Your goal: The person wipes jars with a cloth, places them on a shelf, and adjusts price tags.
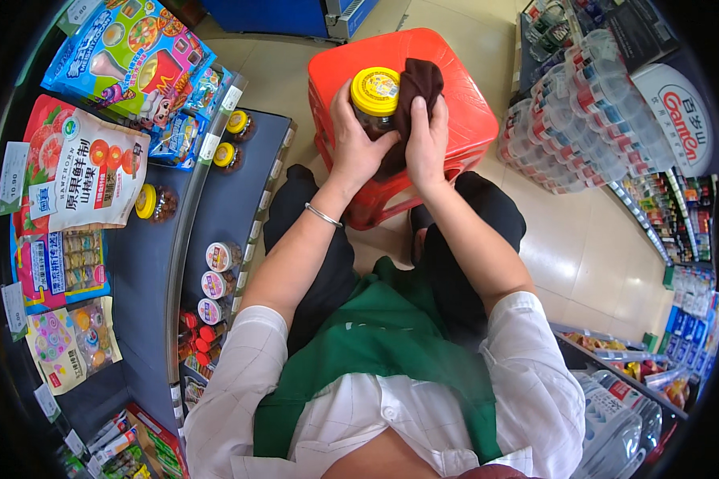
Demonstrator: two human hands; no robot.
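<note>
A clear plastic jar with a yellow screw lid [376, 90] and dark contents is upright in front of me, above a red plastic stool [464, 111]. My left hand [359, 135] grips the jar's left and near side, thumb across its front. On the jar's other side, my right hand [425, 143] holds a dark brown cloth [420, 81] against it. The cloth hides the right part of the jar, and its lower end hangs between my hands. Whether the jar's base touches the stool is hidden.
At left, dark shelves [239, 197] carry snack bags [87, 164], yellow-lidded jars [224, 154] and white-lidded jars [218, 257]. Shrink-wrapped water bottles [593, 117] are stacked on the right. A blue cabinet [269, 17] stands beyond the stool. Large bottles [611, 413] sit at lower right.
</note>
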